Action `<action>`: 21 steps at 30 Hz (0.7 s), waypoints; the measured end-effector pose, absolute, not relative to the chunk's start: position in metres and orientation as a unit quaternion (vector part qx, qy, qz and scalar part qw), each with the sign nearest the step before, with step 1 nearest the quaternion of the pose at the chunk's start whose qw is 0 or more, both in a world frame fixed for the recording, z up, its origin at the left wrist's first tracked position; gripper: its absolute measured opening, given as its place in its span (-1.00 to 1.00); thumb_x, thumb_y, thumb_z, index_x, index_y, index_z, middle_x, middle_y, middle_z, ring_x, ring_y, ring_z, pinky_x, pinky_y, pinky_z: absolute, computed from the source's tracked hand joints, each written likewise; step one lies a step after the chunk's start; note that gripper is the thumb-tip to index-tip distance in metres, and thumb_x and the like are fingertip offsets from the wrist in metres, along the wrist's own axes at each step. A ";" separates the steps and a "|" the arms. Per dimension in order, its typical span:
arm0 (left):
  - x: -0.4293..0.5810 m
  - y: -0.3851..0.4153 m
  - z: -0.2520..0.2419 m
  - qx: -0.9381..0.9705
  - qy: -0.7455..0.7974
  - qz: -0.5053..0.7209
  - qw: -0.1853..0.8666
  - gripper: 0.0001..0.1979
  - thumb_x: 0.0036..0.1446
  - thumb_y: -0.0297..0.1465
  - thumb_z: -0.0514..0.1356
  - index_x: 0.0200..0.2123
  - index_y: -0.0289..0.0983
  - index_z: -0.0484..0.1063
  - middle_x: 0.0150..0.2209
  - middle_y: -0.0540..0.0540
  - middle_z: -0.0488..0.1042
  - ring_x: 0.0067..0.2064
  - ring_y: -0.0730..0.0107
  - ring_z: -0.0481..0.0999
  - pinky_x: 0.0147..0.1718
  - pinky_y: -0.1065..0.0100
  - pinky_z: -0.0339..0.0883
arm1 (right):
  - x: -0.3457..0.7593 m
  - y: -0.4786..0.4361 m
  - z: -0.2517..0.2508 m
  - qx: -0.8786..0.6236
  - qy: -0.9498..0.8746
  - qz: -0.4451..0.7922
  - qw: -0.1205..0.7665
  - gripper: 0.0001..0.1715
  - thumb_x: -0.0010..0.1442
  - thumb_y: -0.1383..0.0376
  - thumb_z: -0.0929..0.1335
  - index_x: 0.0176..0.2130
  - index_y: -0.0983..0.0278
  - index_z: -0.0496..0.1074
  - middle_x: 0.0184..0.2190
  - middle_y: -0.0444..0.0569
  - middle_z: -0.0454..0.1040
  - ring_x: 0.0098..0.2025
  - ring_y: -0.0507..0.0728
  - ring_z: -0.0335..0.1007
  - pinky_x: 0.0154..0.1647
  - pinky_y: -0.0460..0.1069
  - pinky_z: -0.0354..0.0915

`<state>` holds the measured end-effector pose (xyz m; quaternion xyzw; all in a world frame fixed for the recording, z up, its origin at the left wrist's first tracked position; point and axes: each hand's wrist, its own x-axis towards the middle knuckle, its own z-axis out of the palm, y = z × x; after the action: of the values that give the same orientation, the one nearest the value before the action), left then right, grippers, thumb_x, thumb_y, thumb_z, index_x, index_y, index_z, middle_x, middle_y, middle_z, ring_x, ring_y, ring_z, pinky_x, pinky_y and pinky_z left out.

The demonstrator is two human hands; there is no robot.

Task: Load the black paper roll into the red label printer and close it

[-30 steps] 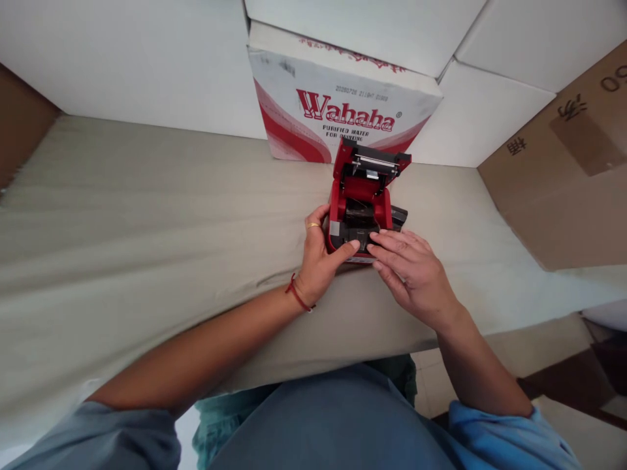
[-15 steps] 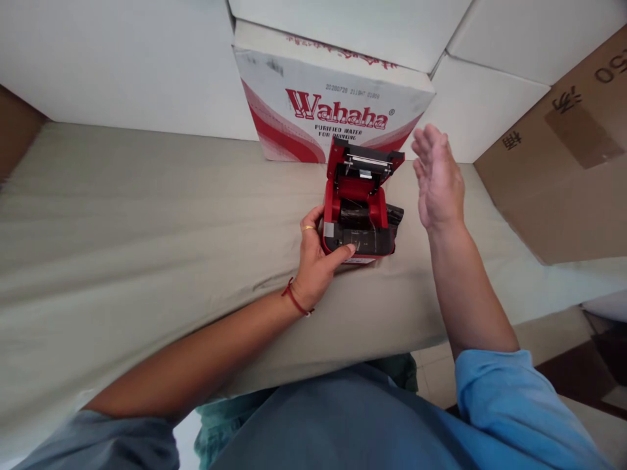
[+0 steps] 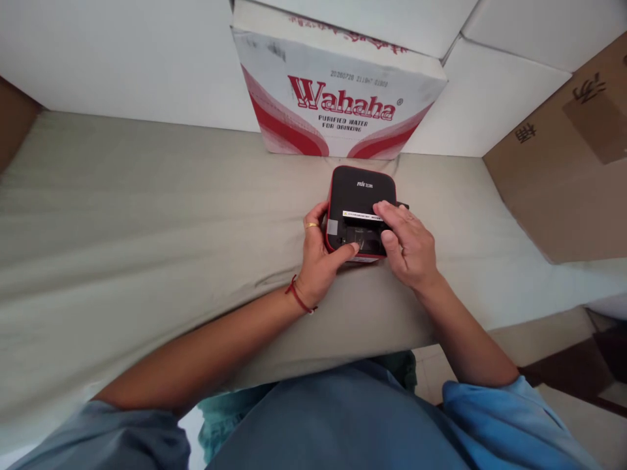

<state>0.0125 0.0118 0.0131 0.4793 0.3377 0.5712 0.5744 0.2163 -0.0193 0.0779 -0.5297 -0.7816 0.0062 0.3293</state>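
Note:
A small black and red label printer (image 3: 363, 189) stands on the cloth in front of me with its lid down. My left hand (image 3: 318, 251) grips its left side, thumb over the front edge and fingers round the side. On the right front part of the lid rests my right hand (image 3: 409, 245), fingers stretched out and thumb apart, holding nothing. A white strip with print (image 3: 360, 215) runs along the lid's front edge. Something black (image 3: 403, 206) sticks out at the printer's right side, mostly hidden behind my right hand.
Behind the printer stands a white and red Wahaha water carton (image 3: 343, 91), against plain white boxes (image 3: 122, 59). A brown cardboard box (image 3: 548, 189) is at the right. Pale green cloth (image 3: 147, 215) covers the surface, whose front edge is near my body.
The printer's lid, raised before, is now down. My right hand has come left and down from the air beside the printer onto the lid. My left hand keeps its hold.

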 end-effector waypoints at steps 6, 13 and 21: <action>0.013 0.026 0.007 0.403 0.368 0.594 0.592 -0.44 0.26 0.06 0.45 0.17 -0.06 0.45 0.24 -0.13 0.53 0.29 0.01 0.53 0.38 -0.04 0.42 | 0.214 -0.018 0.077 -0.537 -0.783 0.014 0.315 -0.40 0.65 0.11 0.20 0.47 0.20 0.50 0.36 0.09 0.67 0.48 0.24 0.55 0.57 0.25 0.41; 0.007 0.051 -0.006 0.423 0.350 0.601 0.580 -0.50 0.13 -0.19 0.46 0.08 -0.04 0.40 0.15 -0.06 0.46 0.22 0.11 0.48 0.27 0.08 0.40 | 0.200 -0.036 0.081 -0.553 -0.761 -0.005 0.339 -0.50 0.60 0.12 0.23 0.13 0.08 0.73 0.27 0.01 0.74 0.41 0.31 0.60 0.62 0.43 0.28; 0.002 0.062 0.000 0.366 0.323 0.585 0.648 -0.35 -0.09 -0.48 0.38 0.09 0.00 0.33 0.26 -0.04 0.40 0.41 0.11 0.39 0.48 0.02 0.28 | 0.193 -0.054 0.081 -0.495 -0.773 -0.079 0.389 -0.65 0.52 0.23 0.36 0.01 0.07 0.77 -0.07 0.03 0.82 0.09 0.37 0.64 0.14 0.37 0.58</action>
<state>0.0023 0.0625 -0.0002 0.3657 0.3235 0.5849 0.6477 0.1935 -0.0536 0.0815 -0.4945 -0.7735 -0.0788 0.3886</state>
